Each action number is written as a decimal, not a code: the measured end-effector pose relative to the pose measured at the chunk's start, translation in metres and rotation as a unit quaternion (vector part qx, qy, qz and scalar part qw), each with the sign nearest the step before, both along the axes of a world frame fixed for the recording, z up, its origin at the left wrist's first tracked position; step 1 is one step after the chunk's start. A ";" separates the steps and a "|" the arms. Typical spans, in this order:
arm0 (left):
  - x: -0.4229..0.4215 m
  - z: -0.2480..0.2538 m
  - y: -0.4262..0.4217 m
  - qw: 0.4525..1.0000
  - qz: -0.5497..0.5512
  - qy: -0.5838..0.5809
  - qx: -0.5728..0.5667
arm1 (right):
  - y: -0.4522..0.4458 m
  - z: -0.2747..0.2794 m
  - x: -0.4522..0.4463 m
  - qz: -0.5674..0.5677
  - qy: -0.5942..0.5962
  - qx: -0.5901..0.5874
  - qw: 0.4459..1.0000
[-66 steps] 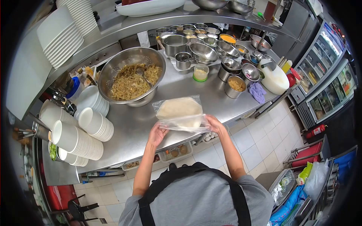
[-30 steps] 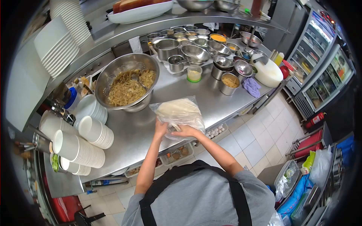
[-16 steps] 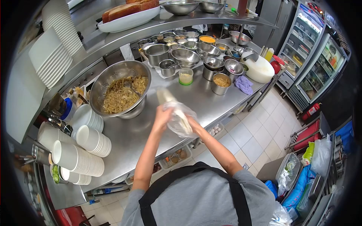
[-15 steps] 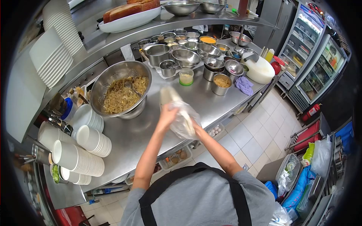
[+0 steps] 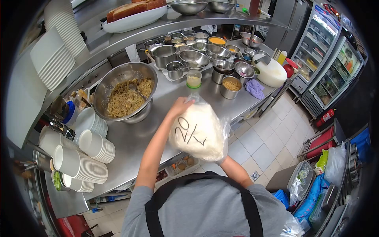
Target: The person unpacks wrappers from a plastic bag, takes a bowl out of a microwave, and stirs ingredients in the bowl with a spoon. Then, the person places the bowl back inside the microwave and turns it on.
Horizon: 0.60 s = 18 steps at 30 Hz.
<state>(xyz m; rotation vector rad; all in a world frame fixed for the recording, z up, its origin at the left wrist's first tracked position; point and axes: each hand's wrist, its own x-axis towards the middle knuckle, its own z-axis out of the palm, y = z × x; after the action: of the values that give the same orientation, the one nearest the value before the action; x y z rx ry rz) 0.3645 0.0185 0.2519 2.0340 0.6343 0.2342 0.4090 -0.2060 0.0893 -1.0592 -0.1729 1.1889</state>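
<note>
A clear plastic bag point(image 5: 199, 132) with pale, flat contents is held up over the counter's front edge, its broad face towards me. Black handwriting, "20" and a second mark, shows on it. My left hand point(image 5: 182, 106) pinches the bag's upper left edge. The right forearm reaches behind the bag's lower right side, and the fingers of my right hand are hidden there. Left of the bag, a large steel colander point(image 5: 125, 91) of shredded brownish food with a spoon rests on another bowl. Behind the bag stands a small tub point(image 5: 194, 79) with a green base.
Stacked white bowls point(image 5: 81, 164) stand at the counter's left end. Steel pots and bowls point(image 5: 194, 59) crowd the back. A purple cloth point(image 5: 255, 89) and a white round block point(image 5: 270, 72) lie at the right. Above runs a steel shelf point(image 5: 185, 24) with a loaf on a dish.
The bag, first flat and then edge-on between both hands, has been lifted and turned so its written face shows. My right hand has gone behind it. The view has shifted too.
</note>
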 end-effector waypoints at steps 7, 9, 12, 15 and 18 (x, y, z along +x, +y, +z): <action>-0.028 -0.008 0.000 0.924 0.056 -0.282 -0.251 | -0.020 -0.018 -0.001 -0.003 0.012 -0.020 1.000; -0.048 -0.003 0.001 0.870 0.132 -0.369 -0.300 | -0.023 -0.023 0.000 -0.002 0.018 -0.021 1.000; -0.074 -0.009 -0.005 0.883 0.187 -0.220 -0.369 | -0.028 -0.030 0.002 -0.001 0.017 -0.028 0.999; -0.094 -0.044 -0.015 0.961 0.053 -0.159 -0.221 | -0.029 -0.031 0.006 0.000 0.013 -0.033 0.999; -0.106 -0.059 -0.017 0.982 0.123 -0.115 -0.079 | -0.029 -0.030 0.008 0.006 0.010 -0.036 0.999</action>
<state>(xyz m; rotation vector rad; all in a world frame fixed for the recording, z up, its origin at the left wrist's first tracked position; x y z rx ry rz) 0.2588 0.0017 0.1929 1.7427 0.7329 0.5400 0.4174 -0.2355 0.0597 -1.1104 -0.1230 1.2241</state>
